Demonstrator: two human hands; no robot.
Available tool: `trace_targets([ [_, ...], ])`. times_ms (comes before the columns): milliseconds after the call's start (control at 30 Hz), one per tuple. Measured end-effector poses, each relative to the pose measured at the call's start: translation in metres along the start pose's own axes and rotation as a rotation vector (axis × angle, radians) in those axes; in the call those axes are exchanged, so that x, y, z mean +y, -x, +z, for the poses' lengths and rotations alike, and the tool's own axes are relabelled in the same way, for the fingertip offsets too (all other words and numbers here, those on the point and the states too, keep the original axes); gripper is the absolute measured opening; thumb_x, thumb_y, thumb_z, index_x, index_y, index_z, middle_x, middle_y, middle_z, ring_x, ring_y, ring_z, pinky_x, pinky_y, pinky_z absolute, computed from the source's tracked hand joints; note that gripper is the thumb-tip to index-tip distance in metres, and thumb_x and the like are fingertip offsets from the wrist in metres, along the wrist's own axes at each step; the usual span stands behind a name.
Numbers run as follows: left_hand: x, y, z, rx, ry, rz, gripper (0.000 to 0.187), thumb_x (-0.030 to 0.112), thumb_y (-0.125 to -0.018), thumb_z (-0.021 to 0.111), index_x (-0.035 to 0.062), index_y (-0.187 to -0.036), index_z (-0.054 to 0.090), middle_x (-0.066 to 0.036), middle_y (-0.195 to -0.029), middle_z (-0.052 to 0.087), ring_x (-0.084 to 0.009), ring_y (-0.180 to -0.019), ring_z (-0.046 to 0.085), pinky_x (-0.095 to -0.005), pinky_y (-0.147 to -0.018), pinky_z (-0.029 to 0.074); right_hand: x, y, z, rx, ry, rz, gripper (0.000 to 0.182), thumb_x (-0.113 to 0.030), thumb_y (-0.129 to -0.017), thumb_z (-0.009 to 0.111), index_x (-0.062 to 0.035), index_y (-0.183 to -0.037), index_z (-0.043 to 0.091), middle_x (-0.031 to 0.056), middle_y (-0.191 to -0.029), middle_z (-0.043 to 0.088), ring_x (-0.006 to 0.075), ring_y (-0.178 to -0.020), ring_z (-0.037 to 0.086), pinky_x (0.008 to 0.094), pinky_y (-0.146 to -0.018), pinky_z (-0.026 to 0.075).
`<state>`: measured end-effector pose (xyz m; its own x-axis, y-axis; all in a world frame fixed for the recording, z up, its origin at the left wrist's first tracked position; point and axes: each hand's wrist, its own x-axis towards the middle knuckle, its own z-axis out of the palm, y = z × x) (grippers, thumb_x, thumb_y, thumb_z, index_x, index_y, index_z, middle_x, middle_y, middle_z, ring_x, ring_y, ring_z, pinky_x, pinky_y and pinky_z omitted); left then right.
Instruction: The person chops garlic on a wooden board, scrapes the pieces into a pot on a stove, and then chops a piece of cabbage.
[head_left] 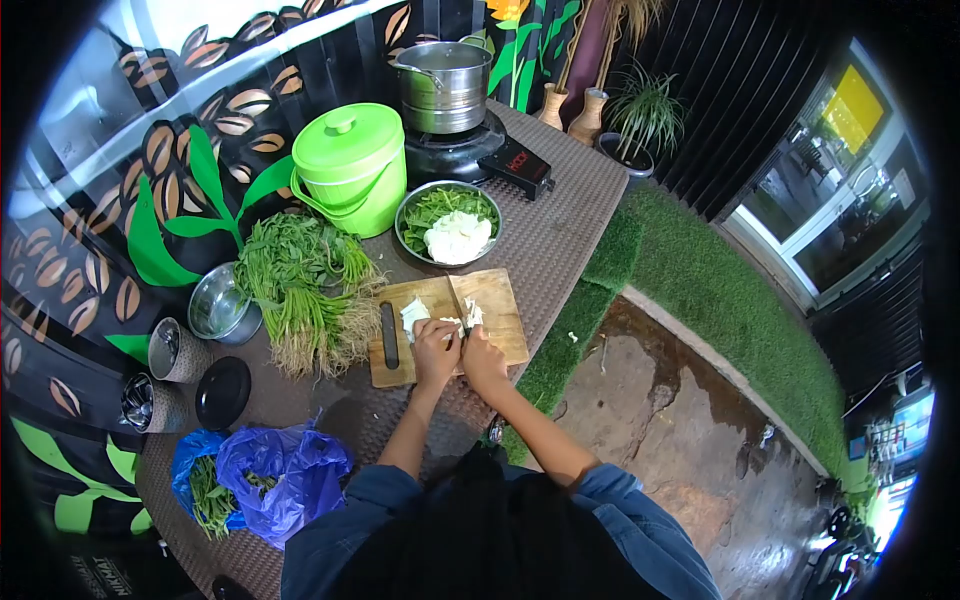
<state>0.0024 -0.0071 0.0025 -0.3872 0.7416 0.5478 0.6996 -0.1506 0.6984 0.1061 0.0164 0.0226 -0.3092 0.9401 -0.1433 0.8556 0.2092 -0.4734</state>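
Observation:
On the wooden cutting board (510, 330) my right hand (484, 358) is closed round a knife, its handle hidden in the fist. The thin blade (456, 300) points away from me across the board. Close beside it, my left hand (436, 350) has its fingers curled over a piece of pale white food (450, 326), mostly covered by the fingers. More white pieces (413, 313) lie left of the blade, and thin cut strips (473, 312) lie on its right. Beyond the board stands a metal bowl (402, 236) with green leaves (440, 205) and a white heap (460, 238).
Left of the board lies a large bunch of rooted greens (305, 285), near a metal bowl (225, 303) and a black lid (223, 392). Blue plastic bags (285, 475) sit at the near left. A green lidded bucket (350, 165) and a pot (445, 90) on a stove (440, 152) stand behind.

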Motion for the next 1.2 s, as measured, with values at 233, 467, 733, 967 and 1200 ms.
trace_targets([
  [233,0.003,0.0,-0.001,0.014,-0.007,-0.007,0.012,0.001,-0.073,0.07,0.0064,-0.082,0.074,-0.006,-0.085,0.066,-0.0259,-0.093,0.056,-0.0364,-0.082,0.048,0.0,0.012,-0.017,-0.008,0.019,-0.073,0.033,-0.027,-0.094,0.047,0.0025,-0.107,0.041,0.0255,-0.08,0.066,0.0426,-0.073,0.067,0.0486,-0.066,0.055],
  [467,-0.001,0.002,0.0,0.002,-0.006,-0.004,0.011,0.001,-0.072,0.07,0.0062,-0.082,0.073,-0.007,-0.086,0.066,-0.0262,-0.093,0.056,-0.0364,-0.082,0.048,-0.001,0.012,-0.003,0.025,0.012,0.016,0.03,-0.024,-0.093,0.046,0.0031,-0.104,0.044,0.0237,-0.076,0.067,0.0397,-0.076,0.068,0.0464,-0.069,0.056],
  [733,0.002,0.001,0.001,0.011,-0.024,0.019,0.01,0.001,-0.074,0.07,0.0044,-0.083,0.071,-0.008,-0.088,0.067,-0.0268,-0.096,0.058,-0.0379,-0.084,0.048,0.006,0.014,-0.028,-0.012,0.021,-0.096,0.032,-0.028,-0.093,0.047,0.0018,-0.106,0.043,0.0262,-0.081,0.066,0.0423,-0.076,0.067,0.0491,-0.067,0.054],
  [967,0.006,0.001,0.003,0.046,0.109,-0.071,0.008,0.003,-0.075,0.069,0.0015,-0.083,0.068,-0.012,-0.093,0.066,-0.0298,-0.104,0.059,-0.0402,-0.089,0.047,0.019,0.043,-0.001,0.063,0.079,-0.028,0.025,-0.02,-0.092,0.045,-0.0001,-0.106,0.044,0.0237,-0.075,0.066,0.0396,-0.072,0.068,0.0477,-0.065,0.055],
  [1200,0.0,0.0,-0.002,-0.059,-0.011,0.022,0.013,0.002,-0.077,0.07,0.0032,-0.089,0.072,-0.014,-0.106,0.067,-0.0309,-0.107,0.059,-0.0381,-0.093,0.047,0.026,0.012,-0.026,-0.069,0.033,-0.053,0.031,-0.026,-0.095,0.045,0.0017,-0.108,0.042,0.0299,-0.084,0.064,0.0446,-0.082,0.065,0.0523,-0.07,0.052],
])
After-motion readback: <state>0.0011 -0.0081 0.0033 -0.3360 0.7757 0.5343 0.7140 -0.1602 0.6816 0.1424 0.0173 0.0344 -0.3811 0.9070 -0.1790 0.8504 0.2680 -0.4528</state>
